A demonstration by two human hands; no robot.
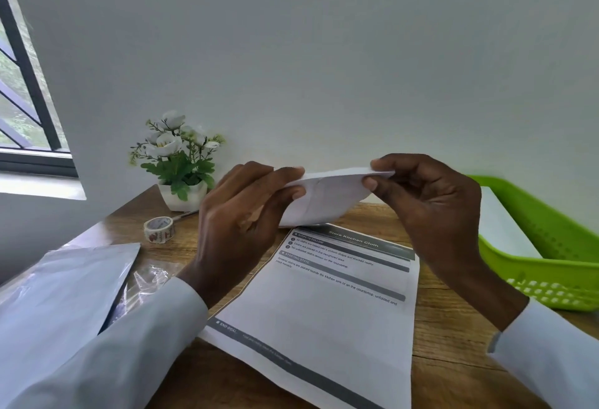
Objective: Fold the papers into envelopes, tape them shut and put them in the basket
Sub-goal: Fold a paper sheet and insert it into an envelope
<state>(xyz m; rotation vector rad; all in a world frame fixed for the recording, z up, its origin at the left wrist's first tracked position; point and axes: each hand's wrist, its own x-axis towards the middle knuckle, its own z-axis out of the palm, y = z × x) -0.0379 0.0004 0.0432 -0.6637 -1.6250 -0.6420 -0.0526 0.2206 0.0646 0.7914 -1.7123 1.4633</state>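
Above the table (453, 327), folded paper (327, 198) hangs between both hands, long axis left-right. Left hand (246, 214) pinches its left end, right hand (428, 204) its right end. Tape roll (159, 229) lies left, nearer the left hand; green basket (551, 246) right, already holding 1 white sheet.

The surface (453, 327) is seen to be of wood, matt, with visible grain. The folded sheet (324, 198) and the printed sheet (324, 311) are of matt white paper. The basket (557, 266) is made of green plastic, perforated. A glossy, crinkled clear plastic wrapper (152, 279) is seen beside the tape roll (159, 229). The sleeves (113, 353) are of pale, smooth cloth.
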